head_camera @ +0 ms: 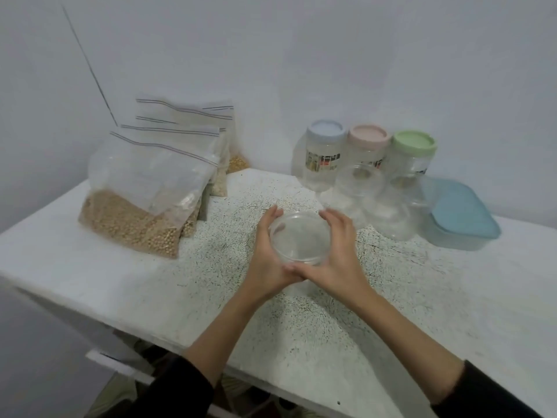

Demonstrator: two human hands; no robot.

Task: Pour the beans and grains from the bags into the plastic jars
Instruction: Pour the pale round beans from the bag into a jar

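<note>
We see both hands wrapped around one clear plastic jar (299, 237) at the middle of the white speckled table (391, 297). The left hand (268, 251) curls its fingers round the jar's left side, and the right hand (337, 251) curls round its right side, with the thumbs meeting at the near edge. The jar's round top faces us; it seems to carry a clear lid, though blur keeps us from being sure.

At the far left of the table stands a row of zip bags leaning one behind another. The nearest bag (144, 206) holds tan beans in its lower part, and a bag of pale grain (218, 184) sits behind it, with a bag of yellow kernels (238, 162) farthest back.

To the far right, against the wall, stand three tall jars in a row: one with a blue lid (326, 132), one with a pink lid (368, 136) and one with a green lid (414, 144). Just in front of them sits a cluster of clear low jars (376, 203), touching one another. At the right edge lies a box with a blue lid (458, 212).
</note>
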